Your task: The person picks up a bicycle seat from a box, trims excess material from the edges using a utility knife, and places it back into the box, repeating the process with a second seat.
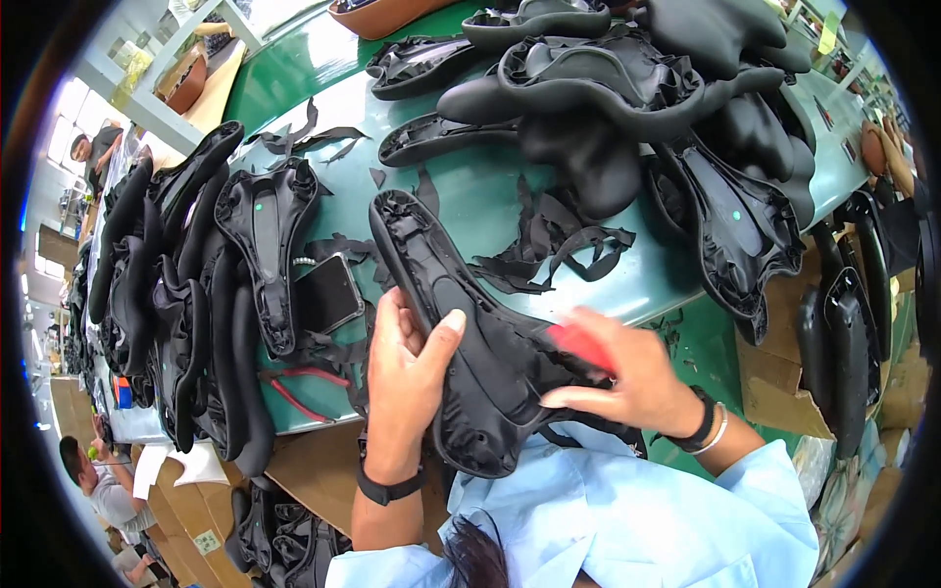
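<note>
A black bicycle saddle, underside up, lies slanted in front of me. Its raw cover edge is folded over the rim. My left hand grips its left side, thumb on the underside and fingers round the edge. At the saddle's wide right end is my right hand, closed round a red object. Motion blurs this object and the fingers, so its exact kind is unclear. My right thumb touches the saddle's underside. Black fabric scraps lie on the table just beyond the saddle.
Red-handled pliers and a phone lie left on the green table. Rows of saddles stand at the left; more are piled far right. Cardboard boxes flank me. Other people are at the edges.
</note>
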`<control>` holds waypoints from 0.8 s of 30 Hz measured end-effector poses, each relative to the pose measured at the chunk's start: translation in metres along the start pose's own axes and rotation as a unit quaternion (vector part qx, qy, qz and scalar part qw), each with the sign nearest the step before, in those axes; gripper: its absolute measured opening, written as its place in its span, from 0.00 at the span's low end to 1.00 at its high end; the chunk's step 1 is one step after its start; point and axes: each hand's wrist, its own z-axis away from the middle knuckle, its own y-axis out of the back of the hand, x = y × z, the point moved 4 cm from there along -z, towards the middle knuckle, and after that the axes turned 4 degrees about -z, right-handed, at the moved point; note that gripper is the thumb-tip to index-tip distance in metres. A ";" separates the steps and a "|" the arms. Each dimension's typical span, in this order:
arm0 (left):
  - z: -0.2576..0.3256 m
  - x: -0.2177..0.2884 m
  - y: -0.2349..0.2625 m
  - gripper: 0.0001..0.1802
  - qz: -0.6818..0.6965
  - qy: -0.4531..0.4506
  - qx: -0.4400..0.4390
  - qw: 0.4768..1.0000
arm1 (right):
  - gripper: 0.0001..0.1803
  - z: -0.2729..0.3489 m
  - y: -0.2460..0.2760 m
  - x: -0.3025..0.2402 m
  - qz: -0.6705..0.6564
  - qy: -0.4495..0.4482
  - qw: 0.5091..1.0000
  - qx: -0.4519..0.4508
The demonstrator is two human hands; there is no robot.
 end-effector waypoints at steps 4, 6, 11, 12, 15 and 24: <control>0.001 -0.002 -0.001 0.24 -0.019 -0.004 -0.003 1.000 | 0.29 -0.006 -0.025 0.006 -0.032 -0.008 0.999 -0.022; 0.000 -0.007 0.013 0.24 0.014 0.012 0.013 1.000 | 0.33 0.001 -0.005 0.013 0.027 -0.045 0.999 -0.004; -0.009 -0.001 0.031 0.26 -0.051 0.023 -0.036 0.998 | 0.32 0.015 0.031 0.013 0.191 -0.031 0.980 -0.042; -0.012 0.000 0.031 0.26 -0.059 0.032 -0.046 0.997 | 0.32 0.018 0.024 0.013 0.187 0.011 0.976 -0.112; -0.017 0.001 0.032 0.27 -0.079 0.050 -0.063 0.994 | 0.30 0.009 0.014 0.007 0.215 0.042 0.961 -0.167; -0.021 -0.011 0.036 0.22 -0.061 0.064 -0.060 0.994 | 0.33 0.028 -0.002 0.005 0.267 0.007 0.932 -0.243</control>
